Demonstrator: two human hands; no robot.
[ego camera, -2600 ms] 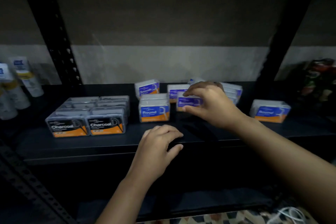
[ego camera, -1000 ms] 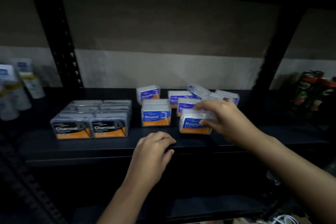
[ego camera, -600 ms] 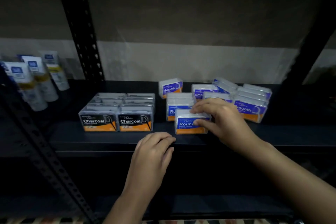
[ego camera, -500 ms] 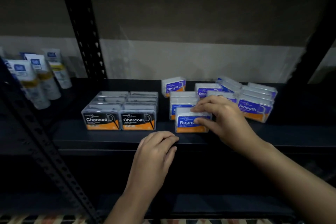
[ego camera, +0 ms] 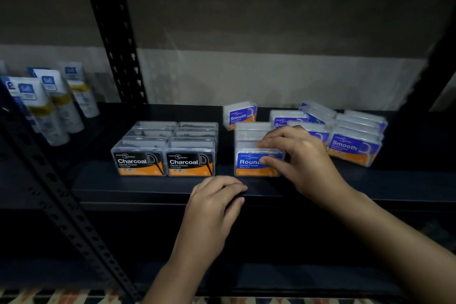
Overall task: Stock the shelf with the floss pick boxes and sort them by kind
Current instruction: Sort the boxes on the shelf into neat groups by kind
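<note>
we see our right hand (ego camera: 299,158) pinching the front round box (ego camera: 256,163) on the dark shelf (ego camera: 370,187), fingers laid along its clear lid and the thumb pressed against the blue label, covering the last letter. that box stands upright near the shelf's front edge, with more clear boxes of the same shape lined up close behind it in a single row. our left hand (ego camera: 214,207) rests on the shelf's front lip just below and left of it, fingers curled over the edge and holding no box. to the left, apart from the round row, the charcoal boxes (ego camera: 165,148) sit in two tidy columns, black and orange labels facing us. behind and to the right lie the smooth boxes (ego camera: 352,140), less orderly: one stands alone and slightly turned at the back, others lean on each other, and a close-packed row at the far right is angled toward us. at the far left, past a black perforated upright (ego camera: 111,32), white tubes (ego camera: 49,103) with blue and yellow markings stand together, too blurred to read.
</note>
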